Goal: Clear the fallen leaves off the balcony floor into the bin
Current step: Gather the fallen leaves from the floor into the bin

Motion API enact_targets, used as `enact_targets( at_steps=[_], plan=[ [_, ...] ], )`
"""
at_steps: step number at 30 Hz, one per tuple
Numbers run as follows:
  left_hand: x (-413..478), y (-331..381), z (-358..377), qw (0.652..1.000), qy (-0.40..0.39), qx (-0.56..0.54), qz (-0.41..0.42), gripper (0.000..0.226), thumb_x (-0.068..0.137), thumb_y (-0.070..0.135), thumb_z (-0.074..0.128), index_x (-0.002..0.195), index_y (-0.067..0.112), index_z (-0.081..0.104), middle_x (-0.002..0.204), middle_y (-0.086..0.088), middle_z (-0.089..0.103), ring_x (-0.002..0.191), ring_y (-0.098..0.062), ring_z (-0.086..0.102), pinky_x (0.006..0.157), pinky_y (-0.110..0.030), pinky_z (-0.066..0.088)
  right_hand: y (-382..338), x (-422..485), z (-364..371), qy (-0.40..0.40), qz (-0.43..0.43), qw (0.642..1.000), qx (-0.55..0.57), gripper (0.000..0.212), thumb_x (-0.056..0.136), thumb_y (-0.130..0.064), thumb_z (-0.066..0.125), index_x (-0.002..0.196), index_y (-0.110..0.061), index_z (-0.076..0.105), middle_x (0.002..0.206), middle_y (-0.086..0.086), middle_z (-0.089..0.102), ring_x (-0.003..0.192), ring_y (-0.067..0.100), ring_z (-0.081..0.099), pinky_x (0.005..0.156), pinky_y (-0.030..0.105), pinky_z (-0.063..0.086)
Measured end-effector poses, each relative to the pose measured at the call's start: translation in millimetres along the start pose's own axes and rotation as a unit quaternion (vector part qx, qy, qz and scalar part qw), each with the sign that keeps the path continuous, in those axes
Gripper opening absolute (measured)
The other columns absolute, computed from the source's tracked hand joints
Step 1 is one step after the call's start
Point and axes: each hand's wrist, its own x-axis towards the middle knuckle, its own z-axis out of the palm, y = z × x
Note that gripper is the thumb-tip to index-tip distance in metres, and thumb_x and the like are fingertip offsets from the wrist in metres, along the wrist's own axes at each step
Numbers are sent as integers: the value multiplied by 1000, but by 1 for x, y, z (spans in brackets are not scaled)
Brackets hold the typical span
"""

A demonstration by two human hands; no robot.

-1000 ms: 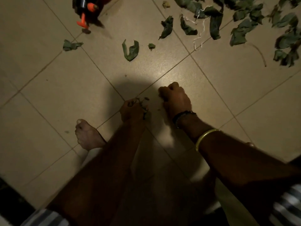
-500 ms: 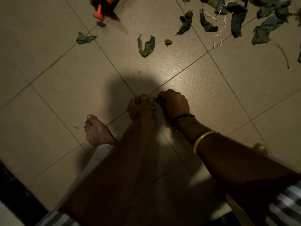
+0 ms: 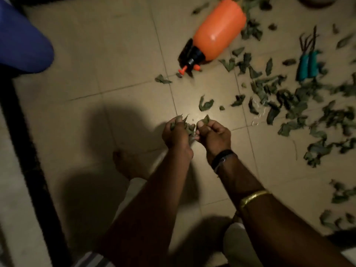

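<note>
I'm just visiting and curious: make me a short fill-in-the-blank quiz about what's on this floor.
1. Both the left hand and the right hand grip crumpled green ____.
2. The plastic spray bottle lying on its side is ____ in colour.
3. The garden tools among the scattered leaves have ____ handles.

Missing words: leaves; orange; teal

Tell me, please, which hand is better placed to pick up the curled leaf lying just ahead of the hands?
Probably the right hand: the curled leaf lies nearly straight ahead of it. The left hand sits farther off, and both grips already hold leaves.
</note>
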Motion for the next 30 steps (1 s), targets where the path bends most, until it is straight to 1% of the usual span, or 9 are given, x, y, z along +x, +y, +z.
enact_targets(
  at_steps=[2,6,13,16,19,22,25,27,30],
  plan=[
    [-20,51,-8,999,1,-54,-7,16,96,12,60,87,22,67,89,-6,70,83,-28,67,74,-43,57,-40,-36,39,-39,4,998,43,7,91,1,66,85,-3,67,65,7,60,60,17,54,64,33,51],
    [-45,167,-42,989,-31,-143,0,14,98,10,58,93,18,67,70,1,68,61,-13,64,53,-25,51,-110,-92,123,-95,7,995,43,10,92,0,64,86,-6,70,72,10,61,67,19,54,69,34,52],
    [-40,355,-126,978,-52,-191,61,11,99,7,55,104,9,64,74,-10,65,62,-21,62,49,-24,52,-190,-172,293,-173,-8,985,18,18,94,8,54,85,-3,65,74,13,60,60,20,49,56,26,50],
    [-30,411,-159,974,-54,-208,77,13,99,11,55,108,8,63,80,-14,64,66,-24,61,47,-24,48,-211,-198,354,-206,-9,978,16,17,95,8,54,86,-2,64,79,14,61,62,20,50,55,25,50],
    [-19,458,-185,965,-39,-243,88,12,98,11,56,108,9,64,76,-7,65,64,-19,62,47,-23,48,-224,-209,409,-235,-4,972,8,16,95,7,54,85,-2,64,83,15,62,64,22,51,55,26,50],
    [-1,492,-204,959,-26,-267,86,21,97,17,58,116,11,64,83,-6,68,69,-20,64,46,-24,45,-227,-206,455,-253,-1,967,-20,20,93,8,54,79,-4,60,89,19,64,67,23,52,58,30,49],
    [26,512,-215,953,-13,-295,69,19,96,20,60,113,17,67,99,-11,72,85,-27,68,61,-31,52,-228,-194,493,-258,8,964,-61,24,93,9,54,75,-7,60,89,19,61,69,24,54,57,29,51],
    [51,520,-220,950,-5,-306,53,20,95,23,61,112,17,67,107,-13,73,94,-31,69,75,-41,54,-224,-182,515,-258,16,961,-93,24,93,10,51,77,-5,61,78,16,59,62,22,52,56,28,51],
    [88,537,-230,938,3,-342,52,38,93,26,63,129,14,61,118,-16,70,109,-35,67,96,-53,53,-219,-161,554,-266,54,954,-124,17,92,8,54,82,-3,62,69,12,56,58,20,51,58,30,52]
  ],
)
